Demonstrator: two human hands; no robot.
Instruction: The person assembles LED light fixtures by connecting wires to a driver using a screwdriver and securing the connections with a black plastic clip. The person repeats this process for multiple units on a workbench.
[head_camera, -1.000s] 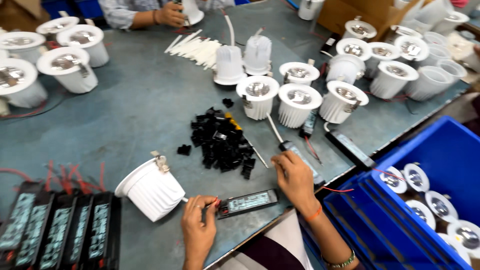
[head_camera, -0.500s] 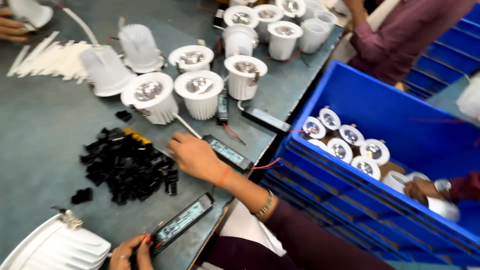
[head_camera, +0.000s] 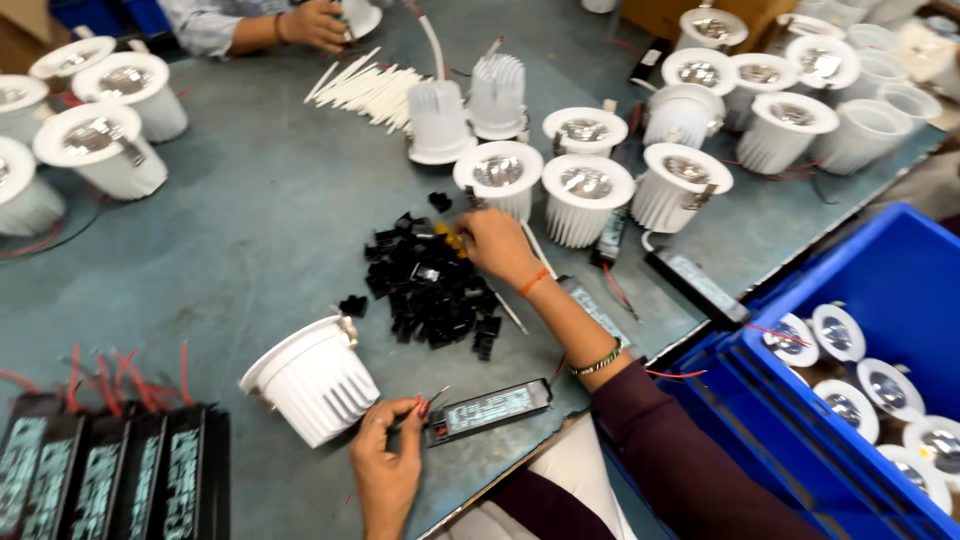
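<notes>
On the grey table (head_camera: 250, 230), we are pinching the driver's (head_camera: 488, 409) wires with our left hand (head_camera: 388, 472); our right hand (head_camera: 492, 247), fingers together, is picking in the far black clips (head_camera: 430, 285).

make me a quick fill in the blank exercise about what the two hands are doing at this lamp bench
1. The right hand reaches into the pile of small ____ plastic parts.
2. The left hand touches the end of a flat black driver box that lies just ____ of the pile.
3. Just left of that box, a white lamp housing lies on its ____.
4. The blue crate holds finished lamps on the person's ____ side.

Missing words: black; in front; side; right
</notes>
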